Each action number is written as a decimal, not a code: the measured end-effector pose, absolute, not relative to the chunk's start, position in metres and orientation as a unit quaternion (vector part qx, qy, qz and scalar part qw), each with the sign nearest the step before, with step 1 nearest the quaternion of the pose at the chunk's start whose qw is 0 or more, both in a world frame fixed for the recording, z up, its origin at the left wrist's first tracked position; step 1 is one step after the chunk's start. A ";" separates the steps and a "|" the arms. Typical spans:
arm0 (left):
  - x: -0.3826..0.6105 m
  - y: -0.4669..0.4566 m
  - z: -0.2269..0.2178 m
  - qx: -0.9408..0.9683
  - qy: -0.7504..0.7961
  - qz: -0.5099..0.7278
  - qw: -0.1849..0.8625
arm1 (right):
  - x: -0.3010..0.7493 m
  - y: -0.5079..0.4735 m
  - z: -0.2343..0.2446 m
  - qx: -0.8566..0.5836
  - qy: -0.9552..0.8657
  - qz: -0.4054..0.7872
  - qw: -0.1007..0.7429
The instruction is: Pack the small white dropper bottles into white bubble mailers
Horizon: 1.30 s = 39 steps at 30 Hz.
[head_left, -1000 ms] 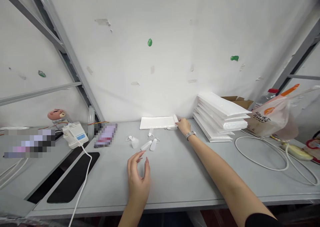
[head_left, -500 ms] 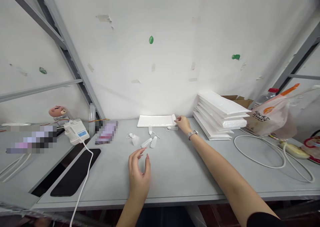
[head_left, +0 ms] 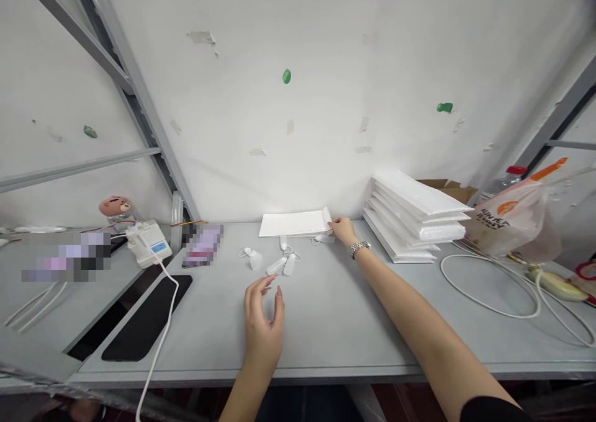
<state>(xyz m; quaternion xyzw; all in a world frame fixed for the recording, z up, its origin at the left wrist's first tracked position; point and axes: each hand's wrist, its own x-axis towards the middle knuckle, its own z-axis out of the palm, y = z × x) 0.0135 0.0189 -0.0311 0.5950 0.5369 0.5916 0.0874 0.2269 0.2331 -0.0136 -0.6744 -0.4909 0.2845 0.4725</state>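
A white envelope (head_left: 293, 223) with a flap at its right end lies at the back of the desk against the wall. My right hand (head_left: 343, 229), wearing a metal watch, pinches that flap end between thumb and fingers. My left hand (head_left: 264, 316) hovers over the near middle of the desk, fingers curved and apart, with nothing in them. Just beyond it are several small white tags with looped cords, among them one tag (head_left: 289, 265) and a wider translucent piece (head_left: 255, 259). Another corded tag (head_left: 326, 239) rests below my right hand.
To the right stands a stack of white envelopes (head_left: 410, 217), with a cardboard box (head_left: 449, 190) behind. A plastic bag (head_left: 510, 220) and a coiled white cable (head_left: 488, 315) lie further right. At left are a power strip (head_left: 148, 245), a black phone-like slab (head_left: 144, 323) and a blurred-out screen (head_left: 203, 246).
The view has shifted slightly, so everything sits a little further right. The envelope tilts up somewhat at its right end in my right hand's pinch. My left hand keeps its pose.
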 end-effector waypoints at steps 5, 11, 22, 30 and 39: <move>0.013 0.019 -0.031 0.596 0.538 0.590 0.084 | 0.229 0.218 0.009 -0.589 -0.432 0.326 0.600; 0.012 0.021 -0.031 0.602 0.535 0.591 0.047 | 0.249 0.179 0.044 -0.454 -0.393 0.365 0.712; 0.040 -0.031 0.028 0.759 0.450 0.445 -0.151 | 0.245 0.035 0.039 -0.420 -0.463 0.511 0.590; 0.019 -0.007 0.007 0.799 0.531 0.281 0.037 | 0.233 0.002 0.012 -0.420 -0.479 0.612 0.469; 0.010 -0.003 0.003 0.777 0.561 0.286 0.021 | 0.223 0.011 0.004 -0.442 -0.533 0.573 0.438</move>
